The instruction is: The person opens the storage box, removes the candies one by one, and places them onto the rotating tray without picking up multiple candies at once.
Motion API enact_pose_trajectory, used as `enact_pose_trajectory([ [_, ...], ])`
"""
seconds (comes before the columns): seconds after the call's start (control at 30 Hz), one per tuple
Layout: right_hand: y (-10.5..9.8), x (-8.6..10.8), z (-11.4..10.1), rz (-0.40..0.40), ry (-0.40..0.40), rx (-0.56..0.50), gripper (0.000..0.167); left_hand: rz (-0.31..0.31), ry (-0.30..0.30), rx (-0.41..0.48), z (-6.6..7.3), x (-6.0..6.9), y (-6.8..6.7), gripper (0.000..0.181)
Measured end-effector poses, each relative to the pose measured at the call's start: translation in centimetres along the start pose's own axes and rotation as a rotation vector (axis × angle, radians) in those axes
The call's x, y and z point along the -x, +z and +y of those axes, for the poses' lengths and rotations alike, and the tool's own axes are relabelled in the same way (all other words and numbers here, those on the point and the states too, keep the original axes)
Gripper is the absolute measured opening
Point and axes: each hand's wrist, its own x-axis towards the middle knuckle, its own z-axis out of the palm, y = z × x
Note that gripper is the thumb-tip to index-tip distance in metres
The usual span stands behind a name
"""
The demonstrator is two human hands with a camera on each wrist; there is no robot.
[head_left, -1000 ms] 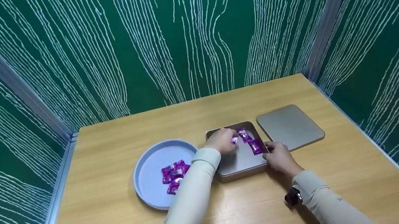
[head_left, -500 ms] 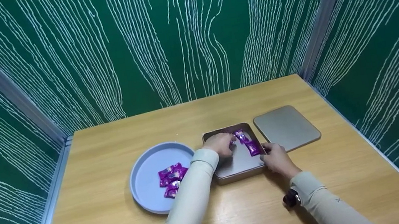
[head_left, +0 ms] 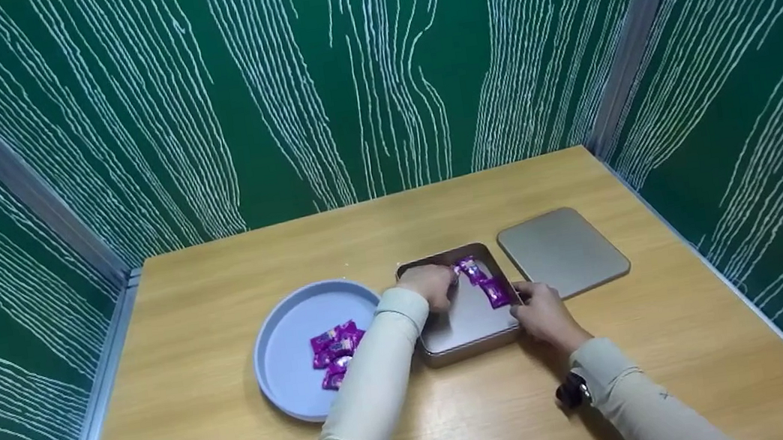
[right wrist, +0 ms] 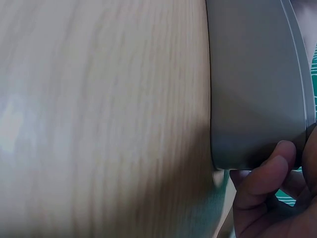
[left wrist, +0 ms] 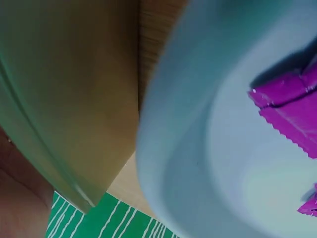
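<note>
My left hand (head_left: 429, 285) reaches into a shallow metal tin (head_left: 473, 349), fingers curled down at a purple-wrapped candy (head_left: 456, 270) that shows only in part; its fingertips are hidden. Two more purple candies (head_left: 494, 293) lie along the tin's right side. At the tin's near right corner my right hand (head_left: 544, 313) grips the wall. The right wrist view shows its thumb and fingers (right wrist: 267, 178) around that corner. To the left, a pale blue round tray (head_left: 273, 341) holds several wrapped candies (head_left: 336, 345), partly covered by my left sleeve.
A flat metal lid (head_left: 564, 252) lies on the wooden table (head_left: 219, 288) just right of the tin. My left forearm (head_left: 374, 374) crosses over the tray's right edge. Green walls with white lines (head_left: 272, 114) stand behind and at both sides.
My left hand has shifted slightly left within the tin, and the candy at its fingers now sits beside the upper candy. My right hand keeps its grip on the corner.
</note>
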Motion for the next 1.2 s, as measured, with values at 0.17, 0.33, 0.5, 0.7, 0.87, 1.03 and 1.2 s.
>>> enact_pose_trajectory([
  [0.17, 0.0, 0.1, -0.1, -0.018, 0.027, -0.013, 0.059, -0.003, 0.017, 0.003, 0.0, 0.0, -0.2, 0.008],
  [0.33, -0.1, 0.2, -0.2, -0.016, 0.04, -0.016, 0.06, 0.008, 0.07, -0.007, 0.4, 0.5, -0.6, 0.025],
  [0.5, -0.1, 0.2, -0.2, -0.014, 0.044, -0.017, 0.059, 0.01, 0.105, 0.006, 0.5, 0.3, -0.2, 0.025],
  [0.7, 0.0, 0.1, -0.2, -0.017, 0.039, 0.006, 0.058, -0.012, 0.131, 0.042, 0.5, 0.7, -0.3, 0.02],
  [0.87, 0.1, 0.1, -0.3, 0.011, 0.0, 0.041, 0.053, -0.001, 0.126, 0.032, 0.6, 1.2, -0.3, 0.022],
  [1.03, 0.1, 0.1, -0.3, 0.001, 0.015, 0.022, 0.054, 0.0, 0.118, 0.038, 0.7, 1.4, -0.1, 0.017],
  [1.2, 0.0, 0.2, -0.3, -0.005, 0.017, 0.022, 0.054, -0.002, 0.114, 0.027, 0.7, 1.3, 0.1, 0.011],
])
